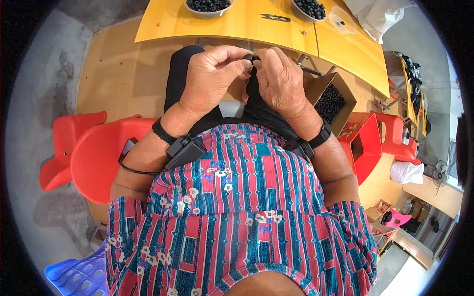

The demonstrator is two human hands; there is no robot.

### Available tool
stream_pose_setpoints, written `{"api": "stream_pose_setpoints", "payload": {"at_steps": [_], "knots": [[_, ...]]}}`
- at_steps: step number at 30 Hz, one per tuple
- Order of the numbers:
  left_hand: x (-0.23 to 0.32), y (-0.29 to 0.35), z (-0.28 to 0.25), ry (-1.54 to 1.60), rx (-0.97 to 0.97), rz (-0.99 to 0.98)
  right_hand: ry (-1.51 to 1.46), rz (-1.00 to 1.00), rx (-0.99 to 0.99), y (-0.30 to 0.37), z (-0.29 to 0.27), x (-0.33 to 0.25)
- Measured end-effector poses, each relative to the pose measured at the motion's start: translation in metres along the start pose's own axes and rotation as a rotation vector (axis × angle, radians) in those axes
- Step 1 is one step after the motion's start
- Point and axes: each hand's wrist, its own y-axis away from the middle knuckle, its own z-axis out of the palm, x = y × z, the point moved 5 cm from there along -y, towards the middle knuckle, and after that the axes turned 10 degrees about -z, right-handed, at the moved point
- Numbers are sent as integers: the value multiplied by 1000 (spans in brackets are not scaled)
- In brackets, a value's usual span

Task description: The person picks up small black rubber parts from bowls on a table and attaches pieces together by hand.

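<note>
My left hand (pixel 213 78) and my right hand (pixel 279 81) meet in front of my chest, fingertips pinched together on a small black part (pixel 250 58). Most of that part is hidden by my fingers. Both wrists carry black straps, and a black device (pixel 185 150) with a cable sits on my left forearm. Below my hands are my lap in black trousers and my striped floral shirt.
A yellow wooden table (pixel 256 27) lies ahead with two bowls of small black pieces (pixel 207 6) (pixel 310 9), a clear lid (pixel 341 20) and a small black tool (pixel 275 18). A cardboard box of black pieces (pixel 330 102) stands to my right. Red plastic stools (pixel 94 153) (pixel 368 143) flank me.
</note>
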Motion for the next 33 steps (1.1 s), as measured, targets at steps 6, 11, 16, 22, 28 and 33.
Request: {"api": "stream_pose_setpoints", "payload": {"at_steps": [6, 11, 16, 22, 28, 33], "knots": [[-2, -1, -2, -127, 62, 106, -141, 76, 65, 2, 1, 3], [8, -2, -5, -213, 53, 163, -295, 210, -23, 6, 3, 15], [8, -4, -3, -213, 19, 168, -746, 491, -49, 11, 1, 21], [5, -2, 1, -109, -7, 131, -979, 562, 192, 11, 1, 20], [2, -2, 4, 5, -48, -12, -535, 286, 178, 6, -10, 27], [0, -6, 5, -53, -67, 8, -582, 307, 215, 7, -9, 28]]}}
